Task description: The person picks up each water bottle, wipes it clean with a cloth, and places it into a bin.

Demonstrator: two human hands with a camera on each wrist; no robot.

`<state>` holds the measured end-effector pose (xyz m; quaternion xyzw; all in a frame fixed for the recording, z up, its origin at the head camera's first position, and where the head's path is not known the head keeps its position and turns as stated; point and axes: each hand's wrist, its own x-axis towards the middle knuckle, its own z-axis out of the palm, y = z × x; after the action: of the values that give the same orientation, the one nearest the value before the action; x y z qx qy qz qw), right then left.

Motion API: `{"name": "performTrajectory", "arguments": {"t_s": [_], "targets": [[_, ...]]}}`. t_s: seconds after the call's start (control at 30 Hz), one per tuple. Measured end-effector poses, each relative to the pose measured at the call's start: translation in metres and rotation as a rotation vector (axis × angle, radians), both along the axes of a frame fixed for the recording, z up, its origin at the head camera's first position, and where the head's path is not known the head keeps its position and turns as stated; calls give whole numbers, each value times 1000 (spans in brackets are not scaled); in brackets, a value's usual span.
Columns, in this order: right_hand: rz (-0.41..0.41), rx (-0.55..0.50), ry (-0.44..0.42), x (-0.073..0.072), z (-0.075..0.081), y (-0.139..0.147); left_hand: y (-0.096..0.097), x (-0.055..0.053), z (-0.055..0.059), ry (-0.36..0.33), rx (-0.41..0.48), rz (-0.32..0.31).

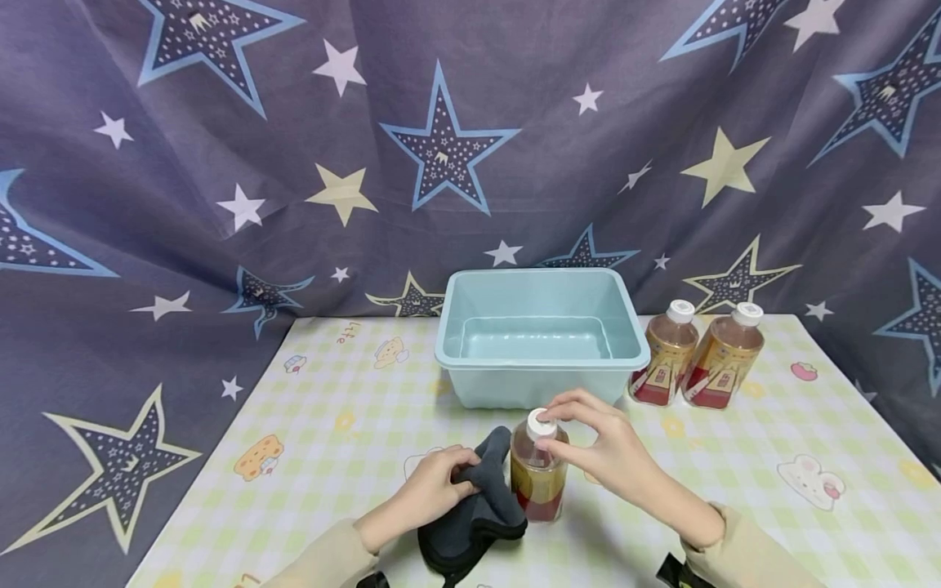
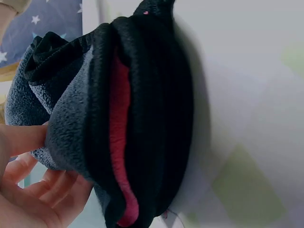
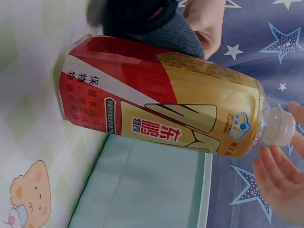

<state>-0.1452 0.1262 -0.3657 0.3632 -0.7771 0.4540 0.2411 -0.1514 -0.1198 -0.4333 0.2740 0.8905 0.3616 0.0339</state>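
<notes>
My left hand (image 1: 439, 488) grips a dark grey fleece piece (image 1: 481, 498) with black edging, bunched up in front of me. In the left wrist view a red lining shows between the folds of this fleece piece (image 2: 66, 118); I cannot tell its exact kind. Right beside it, a drink bottle (image 1: 539, 482) with a red and gold label stands upright on the table. My right hand (image 1: 606, 445) pinches the white cap (image 1: 541, 423) of that bottle between thumb and fingers. In the right wrist view the label (image 3: 152, 114) faces the camera, with the fleece close behind the bottle.
Behind the bottle stands a light blue plastic basin (image 1: 540, 384). Two similar bottles (image 1: 665, 355) stand together at its right. A checked tablecloth (image 1: 331, 457) with cartoon prints covers the table. A dark curtain with stars (image 1: 448, 155) hangs at the back.
</notes>
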Motion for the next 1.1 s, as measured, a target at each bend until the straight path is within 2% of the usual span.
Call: {"name": "performTrajectory", "arguments": {"t_s": [0.37,0.47,0.6,0.7,0.93,1.0,1.1], "targets": [[-32,-24,-64,3,0,-3,-6,5,7,5,29,24],[-23,-27,-48,8,11,-6,-6,5,7,14,32,27],[0,-23,-33,6,12,-4,-6,4,7,23,36,28],[33,-9,-43,-3,0,3,-7,4,7,24,34,30],[111,42,-82,-7,2,9,-7,5,7,20,31,39],[105,65,-89,-6,4,9,-7,5,7,23,28,40],[76,83,-56,-5,4,6,-8,6,7,31,25,39]]}}
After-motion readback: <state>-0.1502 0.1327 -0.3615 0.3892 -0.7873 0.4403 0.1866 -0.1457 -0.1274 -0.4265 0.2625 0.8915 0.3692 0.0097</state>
